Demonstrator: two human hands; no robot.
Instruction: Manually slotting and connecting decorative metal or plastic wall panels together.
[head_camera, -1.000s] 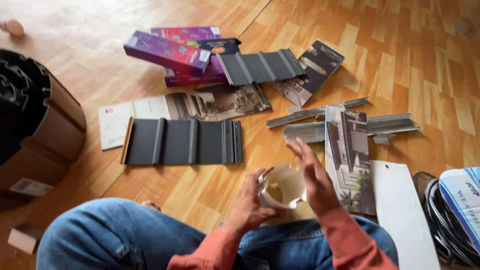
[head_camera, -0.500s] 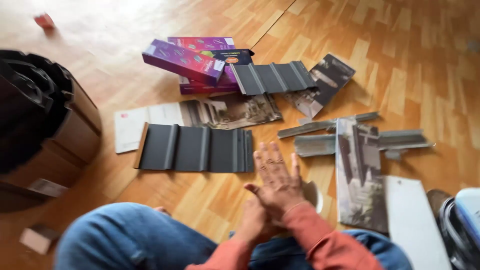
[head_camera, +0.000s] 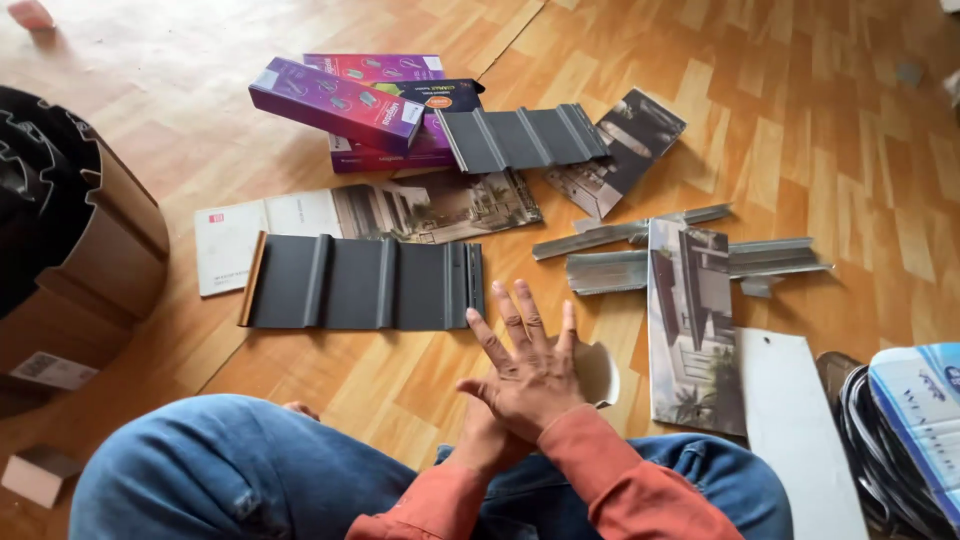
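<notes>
At the far left of the frame a cardboard box (head_camera: 95, 265) of black coiled stuff stands on the floor (head_camera: 820, 130), with a small block (head_camera: 32, 474) below it in the lower left corner. Right of the box lies a dark ribbed panel (head_camera: 365, 285), a brochure (head_camera: 300, 215) above it, and purple boxes (head_camera: 335, 100) stacked at upper centre against a second panel (head_camera: 520, 137).

Low in the middle, above the jeans, the right hand (head_camera: 525, 375) lies flat on top with fingers spread, its grip released and nothing in it. The left hand (head_camera: 478, 442) is tucked under it and mostly hidden, so I cannot tell its grip.

Just right of the hands, touching the right palm's edge, a white cup (head_camera: 598, 372) peeks out, partly covered. It looks light and thin-walled, likely to dent if squeezed; the rim or a loose hold round the side would suit it.

Further right lie grey metal strips (head_camera: 770, 258), a picture sheet (head_camera: 695, 330) across them, a white board (head_camera: 800, 430), then black cables (head_camera: 865, 420) and a blue bag (head_camera: 925, 420) at the right edge. The strips probably have sharp ends. Open floor is mostly between the dark ribbed panel and the knees, and at the top right.
</notes>
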